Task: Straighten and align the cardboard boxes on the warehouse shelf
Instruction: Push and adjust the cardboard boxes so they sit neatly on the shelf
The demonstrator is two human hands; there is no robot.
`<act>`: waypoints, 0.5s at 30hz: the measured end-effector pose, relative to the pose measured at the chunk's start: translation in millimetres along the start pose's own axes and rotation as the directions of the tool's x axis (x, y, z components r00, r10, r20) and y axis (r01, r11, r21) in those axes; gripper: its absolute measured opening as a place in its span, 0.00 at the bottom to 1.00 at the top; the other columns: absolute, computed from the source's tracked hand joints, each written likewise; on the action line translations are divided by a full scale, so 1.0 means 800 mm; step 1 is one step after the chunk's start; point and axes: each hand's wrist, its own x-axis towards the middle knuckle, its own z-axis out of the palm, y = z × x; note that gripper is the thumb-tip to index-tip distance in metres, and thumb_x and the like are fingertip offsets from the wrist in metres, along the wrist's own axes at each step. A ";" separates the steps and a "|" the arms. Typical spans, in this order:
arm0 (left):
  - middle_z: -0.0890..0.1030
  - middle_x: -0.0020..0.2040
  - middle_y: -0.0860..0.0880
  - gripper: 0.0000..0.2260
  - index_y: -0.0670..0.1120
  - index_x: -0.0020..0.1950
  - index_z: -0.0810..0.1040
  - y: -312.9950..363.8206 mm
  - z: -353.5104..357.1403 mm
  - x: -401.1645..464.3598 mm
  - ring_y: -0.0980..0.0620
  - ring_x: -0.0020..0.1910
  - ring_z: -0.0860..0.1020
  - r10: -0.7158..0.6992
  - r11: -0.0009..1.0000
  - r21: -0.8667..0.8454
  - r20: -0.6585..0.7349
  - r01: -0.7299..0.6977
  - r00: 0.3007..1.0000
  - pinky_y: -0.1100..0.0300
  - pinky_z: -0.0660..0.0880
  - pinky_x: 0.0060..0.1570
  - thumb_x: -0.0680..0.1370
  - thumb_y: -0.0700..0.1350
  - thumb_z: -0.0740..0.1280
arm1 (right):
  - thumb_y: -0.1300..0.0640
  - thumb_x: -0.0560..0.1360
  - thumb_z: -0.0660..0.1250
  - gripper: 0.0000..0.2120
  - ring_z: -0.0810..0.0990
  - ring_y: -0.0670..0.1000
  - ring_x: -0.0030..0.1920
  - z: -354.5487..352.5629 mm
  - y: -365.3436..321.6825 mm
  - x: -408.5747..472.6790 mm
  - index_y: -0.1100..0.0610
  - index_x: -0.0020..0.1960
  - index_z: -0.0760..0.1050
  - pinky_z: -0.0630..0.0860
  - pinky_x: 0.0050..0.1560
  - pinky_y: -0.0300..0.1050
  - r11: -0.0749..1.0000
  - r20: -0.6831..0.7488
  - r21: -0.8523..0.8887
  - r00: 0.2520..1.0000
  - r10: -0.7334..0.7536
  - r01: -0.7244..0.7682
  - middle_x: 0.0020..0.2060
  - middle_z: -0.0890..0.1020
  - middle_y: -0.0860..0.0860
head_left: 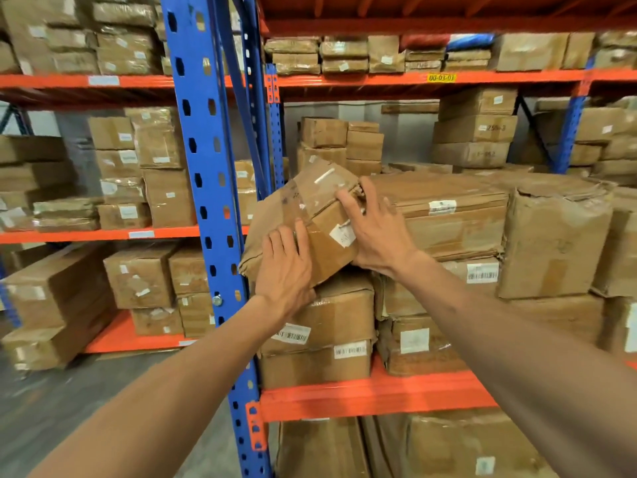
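Note:
A taped, crumpled cardboard box (310,201) with a white label sits tilted on top of a stack of boxes (331,315) at the left end of the orange shelf (375,395). My left hand (286,270) grips its near lower-left corner. My right hand (375,225) clasps its right side, fingers hooked over the top edge. The box leans against the blue upright (206,188) and overhangs the stack's front. To its right lies a wide flat box (444,208) with a barcode label.
A torn tall box (555,236) stands to the right on the same shelf. More boxes fill the back of the shelf, the level above, the bay on the left (138,274) and the level below. Grey floor lies at lower left.

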 end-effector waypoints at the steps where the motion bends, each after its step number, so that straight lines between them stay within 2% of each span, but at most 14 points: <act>1: 0.68 0.62 0.34 0.57 0.33 0.75 0.45 -0.002 0.003 0.000 0.36 0.58 0.69 0.026 0.999 0.019 -0.007 -0.026 1.000 0.44 0.68 0.63 0.65 0.65 0.73 | 0.42 0.64 0.80 0.53 0.76 0.73 0.59 0.005 0.000 -0.006 0.48 0.75 0.48 0.73 0.62 0.68 1.000 -0.018 0.011 1.000 0.005 -0.005 0.74 0.56 0.66; 5: 0.68 0.61 0.36 0.59 0.33 0.75 0.47 -0.012 0.007 0.002 0.38 0.57 0.69 0.077 0.996 0.039 0.000 -0.077 0.997 0.45 0.68 0.60 0.63 0.67 0.74 | 0.38 0.62 0.80 0.54 0.71 0.73 0.66 0.015 -0.003 -0.008 0.50 0.75 0.49 0.59 0.74 0.69 0.998 0.031 0.018 0.998 0.052 -0.053 0.74 0.56 0.67; 10: 0.69 0.60 0.36 0.59 0.32 0.76 0.49 -0.010 -0.004 -0.001 0.38 0.55 0.70 0.085 0.995 0.049 0.010 -0.086 0.996 0.45 0.69 0.59 0.62 0.65 0.75 | 0.42 0.59 0.83 0.57 0.75 0.72 0.61 0.000 -0.009 -0.012 0.53 0.75 0.51 0.65 0.72 0.66 0.996 0.038 -0.035 0.996 0.083 -0.082 0.73 0.60 0.68; 13: 0.69 0.60 0.37 0.59 0.32 0.76 0.49 -0.015 0.003 -0.002 0.39 0.55 0.70 0.120 0.990 0.074 -0.006 -0.119 0.993 0.45 0.68 0.60 0.62 0.65 0.75 | 0.37 0.61 0.80 0.56 0.74 0.72 0.64 0.008 -0.007 -0.019 0.54 0.76 0.50 0.62 0.74 0.66 0.997 0.038 -0.048 0.997 0.070 -0.068 0.72 0.59 0.68; 15: 0.69 0.60 0.38 0.59 0.33 0.76 0.48 -0.019 0.006 0.004 0.40 0.55 0.70 0.134 0.987 0.097 -0.026 -0.131 0.991 0.45 0.68 0.60 0.62 0.66 0.74 | 0.36 0.62 0.79 0.57 0.70 0.72 0.68 0.011 -0.009 -0.014 0.52 0.75 0.47 0.56 0.77 0.65 0.996 0.058 -0.049 0.995 0.081 -0.078 0.73 0.58 0.67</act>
